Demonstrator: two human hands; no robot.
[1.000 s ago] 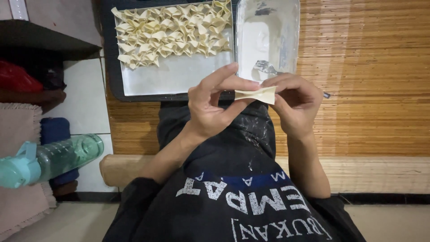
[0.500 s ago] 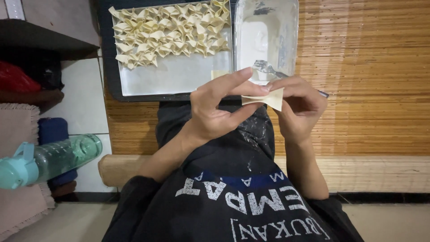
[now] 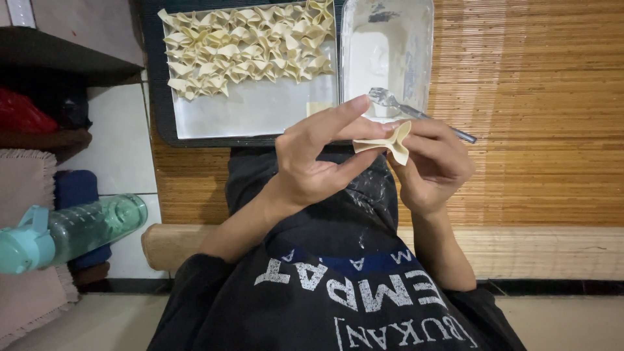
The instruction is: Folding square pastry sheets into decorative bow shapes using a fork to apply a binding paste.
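Observation:
Both hands meet over my lap on one pale dough wrapper (image 3: 389, 140), pinched and folded at its middle. My left hand (image 3: 318, 162) holds its left end between thumb and fingers. My right hand (image 3: 432, 162) grips the right end. Beyond them lies a dark tray (image 3: 153, 78) lined with white paper, with several folded dough pieces (image 3: 247, 42) in rows at its far part and one flat square wrapper (image 3: 317, 107) near its front right corner. Right of the tray stands a clear rectangular container (image 3: 416, 39) smeared with white, and a metal spoon (image 3: 416, 114) rests on its near rim.
A woven bamboo mat (image 3: 539, 130) covers the floor under the tray and container. A teal-capped clear water bottle (image 3: 71, 231) lies at the left on a pink rug (image 3: 26, 182). A dark low shelf (image 3: 58, 58) sits at upper left, and a wooden ledge (image 3: 552, 250) runs below the mat.
The wrapper has gone from a flat strip to a pinched, curled shape between my fingers. Both hands have shifted slightly right and up.

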